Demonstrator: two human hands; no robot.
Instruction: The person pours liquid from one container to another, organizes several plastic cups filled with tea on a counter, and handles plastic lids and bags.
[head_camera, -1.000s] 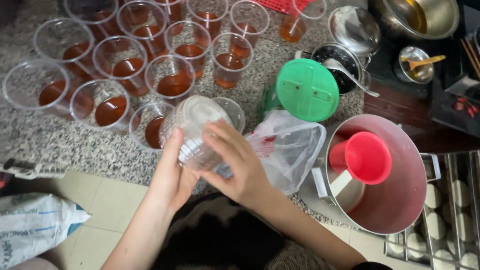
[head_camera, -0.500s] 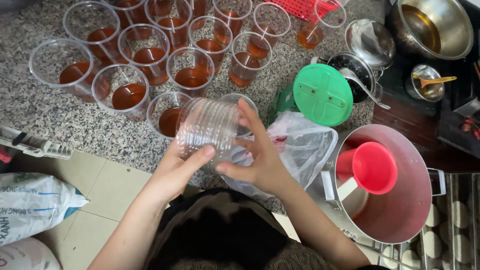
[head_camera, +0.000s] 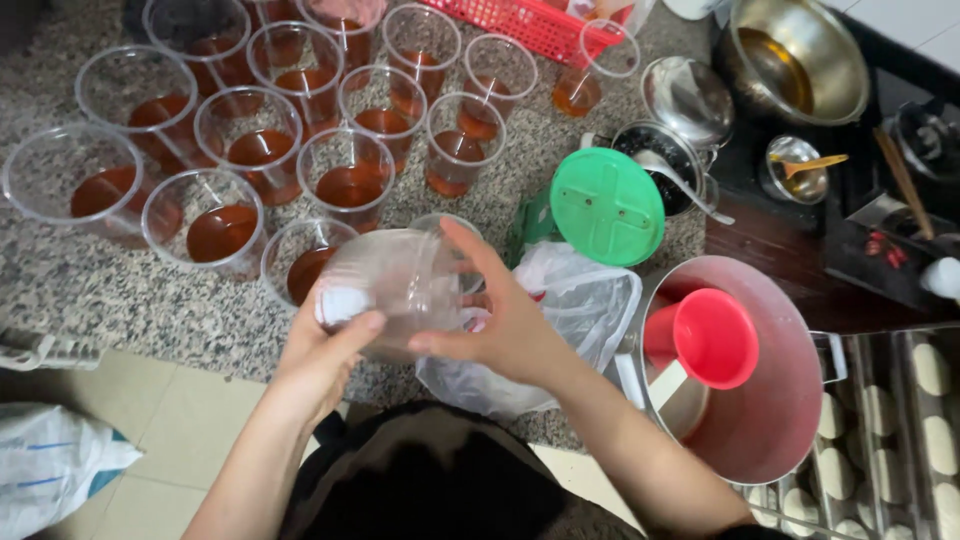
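Above the near edge of the granite counter, in the head view, we hold a stack of clear plastic cups between both hands. The stack lies on its side, its long axis running left to right, roughly along the counter's edge, with the closed bottom end toward our left hand and the open mouth toward our right hand. The left hand is curled around the bottom end, thumb across the near side. The right hand is half open, fingers spread over the mouth end, index finger arched on top, thumb underneath. Both hands touch the stack, so neither is nearer.

Just beyond it, toward the far edge, stand the filled cups of reddish-brown liquid, the closest one partly hidden behind the stack. A crumpled plastic bag lies just right of our right hand, beside a green lid and a red scoop in a metal pot.
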